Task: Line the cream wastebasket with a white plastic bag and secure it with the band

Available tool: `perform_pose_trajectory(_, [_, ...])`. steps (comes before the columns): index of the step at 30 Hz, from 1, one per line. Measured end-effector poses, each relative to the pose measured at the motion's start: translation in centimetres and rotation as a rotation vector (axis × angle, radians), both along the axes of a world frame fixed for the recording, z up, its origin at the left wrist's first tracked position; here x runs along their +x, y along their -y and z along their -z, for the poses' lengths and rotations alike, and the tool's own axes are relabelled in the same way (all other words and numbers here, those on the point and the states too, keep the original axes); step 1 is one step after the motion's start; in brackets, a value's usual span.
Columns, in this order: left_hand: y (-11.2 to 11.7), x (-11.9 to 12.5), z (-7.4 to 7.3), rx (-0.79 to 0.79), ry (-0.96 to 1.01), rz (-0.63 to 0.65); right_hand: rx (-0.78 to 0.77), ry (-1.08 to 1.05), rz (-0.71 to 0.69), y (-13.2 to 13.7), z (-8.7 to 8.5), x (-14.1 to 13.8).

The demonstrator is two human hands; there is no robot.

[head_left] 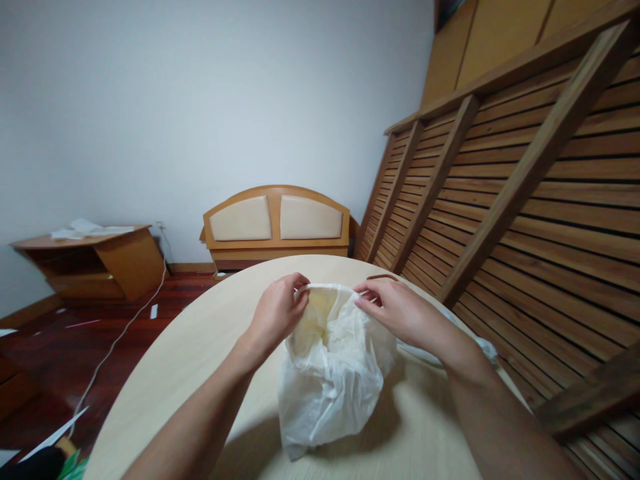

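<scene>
White plastic bag [335,393], thin and translucent, sits near the middle of the pale round table [200,373], mouth up, wrinkled all down the front. From here I can't tell whether its base rests on the top or hangs just above it. Yellowish tint shows inside the mouth; can't make out what that is, or whether something stiffer sits under the film.

Both hands are on the rim. Left hand [283,303] has its edge pinched between thumb and fingers; right hand [387,307] has the opposite side in a similar pinch. Mouth is spread between them.

Handling, my read: very light, limp, a bit slippery, no stiffness of its own. Won't break, but could tear or stretch if yanked at one point. Best hold is the rim, two spots well apart, finger pads rather than nails, even pull. Grabbing the crumpled side would just collapse the mouth.

Nearby: clear plastic [487,348] behind the right forearm [460,360], at the table edge; thin brown item [383,277] just beyond the right hand, partly hidden, can't identify. Slatted wooden frame [500,200] leans close on the right.
</scene>
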State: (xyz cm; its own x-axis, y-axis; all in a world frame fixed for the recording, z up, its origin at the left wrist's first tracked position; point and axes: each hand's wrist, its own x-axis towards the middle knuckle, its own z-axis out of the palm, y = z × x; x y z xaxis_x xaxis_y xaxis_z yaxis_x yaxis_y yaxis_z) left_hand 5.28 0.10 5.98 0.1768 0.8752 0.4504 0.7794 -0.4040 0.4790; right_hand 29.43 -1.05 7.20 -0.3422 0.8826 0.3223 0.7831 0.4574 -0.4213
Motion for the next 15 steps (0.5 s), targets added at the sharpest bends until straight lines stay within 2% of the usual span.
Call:
perform_pose_trajectory(2, [0.0, 0.0, 0.0, -0.001, 0.006, 0.004, 0.005, 0.039, -0.002, 0.3, -0.2, 0.1])
perform_pose_trajectory(8, [0.1, 0.2, 0.2, 0.031, 0.008, 0.032, 0.02, 0.04, 0.173, 0.7, 0.0, -1.0])
perform_pose_trajectory(15, [0.5, 0.3, 0.2, 0.142, 0.016, 0.015, 0.01, 0.138, 0.075, 1.0, 0.0, -0.9])
